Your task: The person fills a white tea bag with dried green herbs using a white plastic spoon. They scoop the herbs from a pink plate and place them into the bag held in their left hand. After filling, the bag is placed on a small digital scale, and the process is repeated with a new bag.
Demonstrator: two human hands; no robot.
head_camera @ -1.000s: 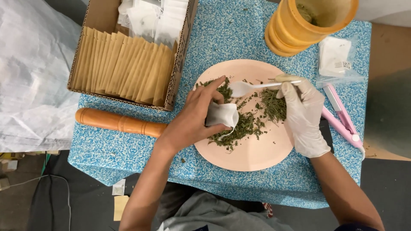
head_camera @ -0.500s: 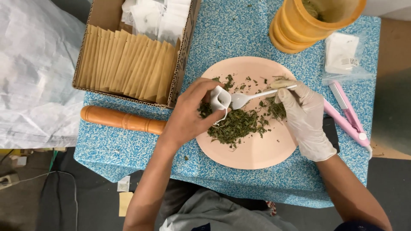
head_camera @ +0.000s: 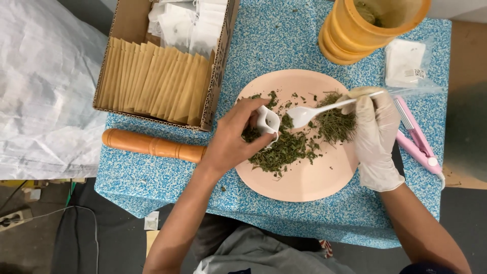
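Blue-speckled table (head_camera: 284, 40) (dark floor (head_camera: 76, 243) below)

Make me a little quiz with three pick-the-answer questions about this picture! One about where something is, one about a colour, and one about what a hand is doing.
1. Where does the wooden pestle lie?
A. On the plate
B. On the blue table, left of the plate
C. Inside the cardboard box

2. What colour is the plate?
A. Pale pink
B. Green
C. Black

3. What is the left hand doing?
A. Resting flat on the table
B. Holding a small white bag open over the dried leaves
C. Gripping the yellow jar

Answers:
1. B, the pestle lies on the speckled blue table in front of the cardboard box.
2. A, the plate under the dried leaves is pale pink.
3. B, the fingers pinch the small white bag while the gloved right hand holds a white spoon beside it.
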